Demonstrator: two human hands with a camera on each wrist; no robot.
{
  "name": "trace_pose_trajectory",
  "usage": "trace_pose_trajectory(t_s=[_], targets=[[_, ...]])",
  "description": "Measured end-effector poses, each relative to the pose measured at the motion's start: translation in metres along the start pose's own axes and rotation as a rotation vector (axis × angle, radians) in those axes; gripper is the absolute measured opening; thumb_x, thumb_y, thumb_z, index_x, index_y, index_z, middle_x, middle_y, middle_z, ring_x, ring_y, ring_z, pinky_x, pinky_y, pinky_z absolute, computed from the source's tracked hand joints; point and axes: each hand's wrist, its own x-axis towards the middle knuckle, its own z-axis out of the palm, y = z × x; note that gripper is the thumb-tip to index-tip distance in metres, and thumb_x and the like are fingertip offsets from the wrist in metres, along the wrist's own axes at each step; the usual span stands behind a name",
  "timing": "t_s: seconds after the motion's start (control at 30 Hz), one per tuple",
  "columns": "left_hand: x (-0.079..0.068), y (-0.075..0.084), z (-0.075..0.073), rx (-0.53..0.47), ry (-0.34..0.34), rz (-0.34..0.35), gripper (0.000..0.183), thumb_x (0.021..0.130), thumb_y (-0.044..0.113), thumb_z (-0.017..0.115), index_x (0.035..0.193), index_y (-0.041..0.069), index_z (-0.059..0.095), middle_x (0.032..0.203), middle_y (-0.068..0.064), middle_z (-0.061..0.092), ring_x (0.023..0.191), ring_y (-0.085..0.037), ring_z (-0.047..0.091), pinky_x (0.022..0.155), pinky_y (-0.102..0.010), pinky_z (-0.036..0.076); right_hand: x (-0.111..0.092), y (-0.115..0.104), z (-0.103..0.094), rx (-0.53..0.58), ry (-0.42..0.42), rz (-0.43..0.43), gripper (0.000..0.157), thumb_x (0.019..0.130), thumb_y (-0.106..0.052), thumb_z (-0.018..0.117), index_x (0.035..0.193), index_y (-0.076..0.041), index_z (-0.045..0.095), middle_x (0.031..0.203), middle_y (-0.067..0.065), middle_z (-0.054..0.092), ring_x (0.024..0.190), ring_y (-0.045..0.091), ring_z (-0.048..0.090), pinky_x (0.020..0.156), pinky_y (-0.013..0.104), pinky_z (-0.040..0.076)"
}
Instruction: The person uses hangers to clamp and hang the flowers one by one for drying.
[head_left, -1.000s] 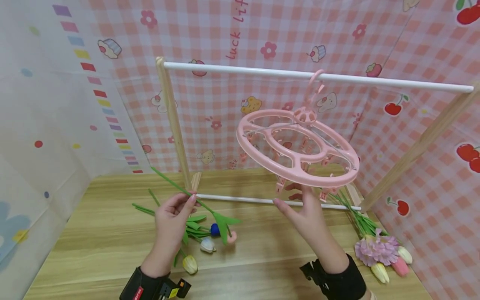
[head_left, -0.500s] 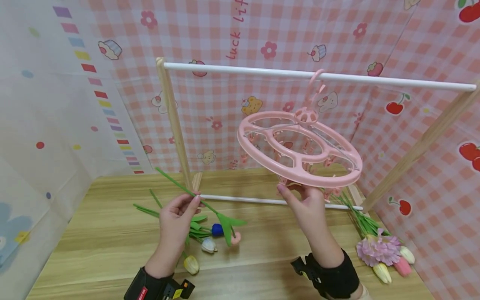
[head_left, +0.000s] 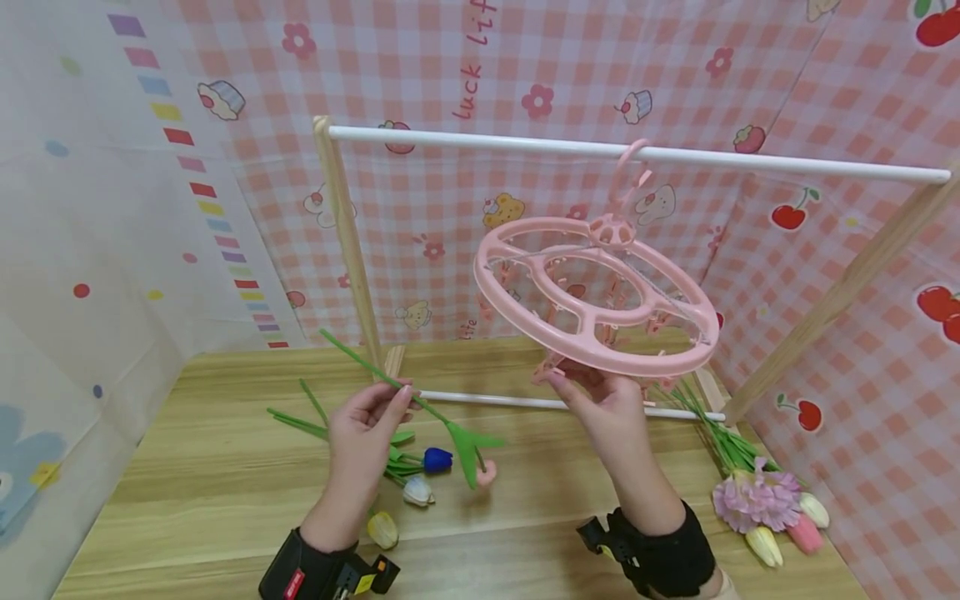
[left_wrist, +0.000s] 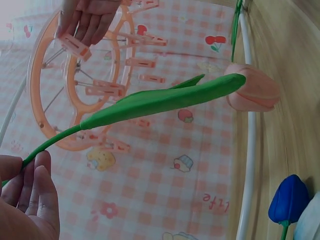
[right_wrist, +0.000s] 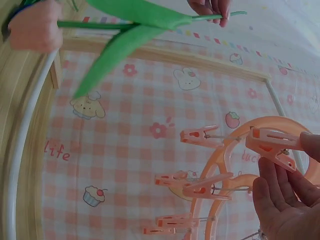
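My left hand (head_left: pixel 367 433) pinches the green stem of an artificial pink tulip (left_wrist: pixel 257 87), whose bloom points right and down in the head view. With thumb and fingers my right hand (head_left: pixel 615 417) holds a pink clothespin (right_wrist: pixel 272 142) under the near edge of the round pink drying hanger (head_left: pixel 645 363). In the right wrist view the thumb is at the clothespin's tail, fingers beneath it. Several more clothespins (right_wrist: pixel 207 187) dangle from the ring. The tulip is apart from the held clothespin.
The hanger hooks over the white top bar (head_left: pixel 465 140) of a wood-framed rack. On the table lie a blue tulip (head_left: pixel 438 459), a white tulip (head_left: pixel 418 491) and a yellow tulip (head_left: pixel 383 529). More flowers (head_left: pixel 757 497) lie at right. A white lower bar (head_left: pixel 487 400) crosses behind the hands.
My left hand has moved slightly right with the tulip. My right hand has taken hold of a clothespin and drawn it a little left and outward; the hanger has swayed slightly.
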Motion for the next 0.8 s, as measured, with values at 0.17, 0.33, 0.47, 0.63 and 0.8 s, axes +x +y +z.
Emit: trace_pose_trajectory(t_s=[0.17,0.33,0.47,0.63,0.8], targets=[[0.0,0.003,0.006,0.009,-0.01,0.01,0.023,0.086,0.012,0.066,0.093,-0.01,0.065,0.092,-0.016,0.067,0.076,-0.021,0.065,0.068,-0.028,0.055,0.0,0.003,0.004,0.098,-0.025,0.083,0.022,0.086,0.003,0.062,0.106,0.009,0.056,0.096,0.023,0.063,0.092,0.033,0.061,0.079,0.035,0.053],[0.001,0.004,0.012,-0.008,-0.03,0.058,0.019,0.085,0.008,0.066,0.09,-0.01,0.065,0.09,-0.02,0.066,0.073,-0.02,0.065,0.068,-0.027,0.056,0.0,0.005,0.012,0.14,0.038,0.188,0.03,0.082,0.003,0.066,0.11,0.009,0.056,0.098,0.014,0.065,0.093,0.027,0.061,0.081,0.032,0.053],[0.002,0.005,0.018,-0.02,-0.043,0.076,0.018,0.084,0.006,0.067,0.092,-0.009,0.065,0.084,-0.019,0.066,0.072,-0.023,0.065,0.065,-0.027,0.056,0.004,0.007,0.02,0.204,0.059,0.209,0.03,0.082,0.006,0.065,0.11,0.008,0.057,0.098,0.01,0.064,0.093,0.026,0.061,0.083,0.033,0.052],[0.002,0.007,0.027,-0.043,-0.035,0.065,0.022,0.082,0.009,0.069,0.094,-0.008,0.062,0.079,-0.017,0.066,0.07,-0.027,0.065,0.061,-0.025,0.055,0.008,0.01,0.03,0.263,0.046,0.229,0.029,0.083,0.004,0.064,0.111,0.004,0.058,0.099,0.008,0.065,0.094,0.026,0.061,0.085,0.035,0.051],[0.001,0.007,0.03,-0.06,-0.037,0.046,0.025,0.082,0.012,0.069,0.093,-0.01,0.062,0.079,-0.017,0.066,0.07,-0.026,0.065,0.061,-0.026,0.055,0.01,0.013,0.037,0.32,0.042,0.257,0.026,0.084,0.005,0.063,0.109,0.0,0.058,0.1,0.007,0.064,0.093,0.023,0.061,0.086,0.034,0.05]])
